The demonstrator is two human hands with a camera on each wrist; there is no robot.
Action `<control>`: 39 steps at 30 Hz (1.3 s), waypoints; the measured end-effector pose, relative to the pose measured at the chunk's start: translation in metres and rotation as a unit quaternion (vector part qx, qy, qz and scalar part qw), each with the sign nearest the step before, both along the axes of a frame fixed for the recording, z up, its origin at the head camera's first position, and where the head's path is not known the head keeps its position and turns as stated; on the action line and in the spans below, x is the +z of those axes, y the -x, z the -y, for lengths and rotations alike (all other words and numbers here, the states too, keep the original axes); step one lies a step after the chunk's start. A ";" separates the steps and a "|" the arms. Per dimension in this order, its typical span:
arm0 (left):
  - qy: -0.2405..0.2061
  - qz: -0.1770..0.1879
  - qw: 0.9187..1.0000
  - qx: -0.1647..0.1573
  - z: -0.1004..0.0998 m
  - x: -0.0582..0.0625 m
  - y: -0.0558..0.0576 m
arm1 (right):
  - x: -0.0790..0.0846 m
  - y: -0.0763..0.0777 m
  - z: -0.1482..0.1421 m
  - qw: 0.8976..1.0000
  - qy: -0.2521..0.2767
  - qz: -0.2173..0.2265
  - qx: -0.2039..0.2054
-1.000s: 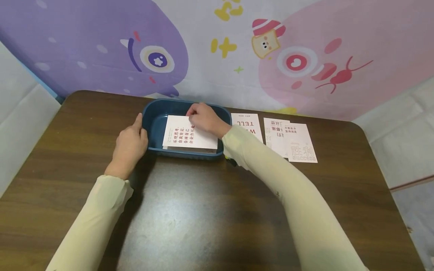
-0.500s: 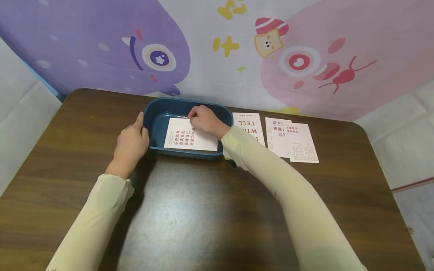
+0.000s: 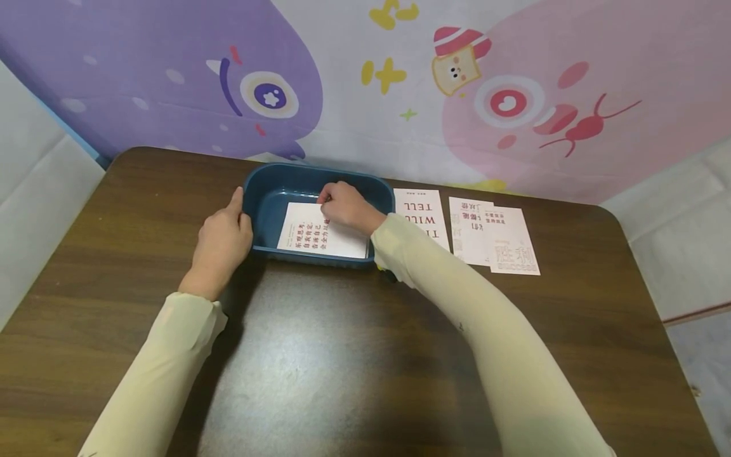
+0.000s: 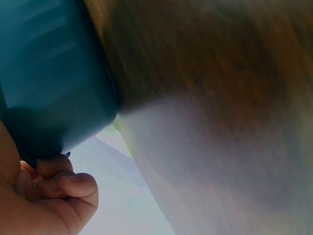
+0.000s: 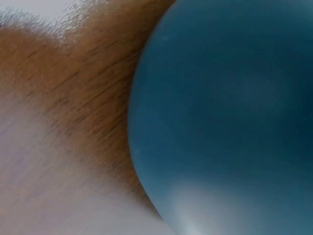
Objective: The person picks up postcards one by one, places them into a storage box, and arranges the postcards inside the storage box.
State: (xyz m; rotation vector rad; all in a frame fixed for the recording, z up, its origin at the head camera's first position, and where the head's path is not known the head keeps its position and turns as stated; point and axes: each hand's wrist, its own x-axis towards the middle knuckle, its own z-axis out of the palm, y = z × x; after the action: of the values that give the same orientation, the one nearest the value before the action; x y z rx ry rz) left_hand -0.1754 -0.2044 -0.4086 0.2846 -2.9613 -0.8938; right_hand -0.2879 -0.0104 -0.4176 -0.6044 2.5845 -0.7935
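A dark blue plastic box (image 3: 270,209) stands near the table's back edge. My left hand (image 3: 221,247) grips its left end, with the index finger along the rim. In the left wrist view, curled fingers (image 4: 73,188) sit against the end wall of the box (image 4: 54,83). Reaching in over the right rim, my right hand (image 3: 349,206) pinches the top edge of a white card (image 3: 311,230) printed with red Chinese characters. The card lies inside the box, its lower edge just behind the near wall. The right wrist view shows only the box's outer corner (image 5: 220,107) and wood.
Right of the box lies a white card with red English letters (image 3: 422,216). Two more printed cards (image 3: 471,238) overlap further right. A small dark object (image 3: 389,275) shows beneath the right wrist. Behind the wooden table (image 3: 320,355) hangs a cartoon-print cloth (image 3: 365,127).
The pinched card has sunk lower into the box, and its bottom edge now sits behind the near wall. My left hand keeps its place on the box.
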 end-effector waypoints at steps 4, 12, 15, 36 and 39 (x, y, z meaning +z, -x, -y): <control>-0.002 0.000 1.000 -0.001 -0.001 0.000 0.000 | -0.001 0.000 -0.001 1.000 -0.003 0.014 0.003; -0.003 -0.002 1.000 -0.001 -0.001 -0.001 0.000 | -0.001 -0.005 -0.004 1.000 -0.015 0.013 0.013; -0.002 -0.002 1.000 0.000 -0.001 0.000 -0.001 | -0.002 -0.006 -0.004 1.000 -0.014 0.009 0.007; 0.006 -0.007 1.000 0.001 -0.001 0.000 0.000 | -0.002 -0.008 -0.003 0.998 -0.040 -0.034 -0.025; 0.005 -0.010 1.000 0.000 -0.001 0.000 0.000 | -0.001 -0.008 -0.002 0.998 -0.043 -0.035 -0.027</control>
State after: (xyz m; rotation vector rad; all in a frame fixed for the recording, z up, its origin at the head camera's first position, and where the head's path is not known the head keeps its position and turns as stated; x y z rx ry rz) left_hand -0.1756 -0.2032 -0.4085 0.2745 -2.9460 -0.8759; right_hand -0.2797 -0.0083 -0.4188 -0.5464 2.6930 -0.6861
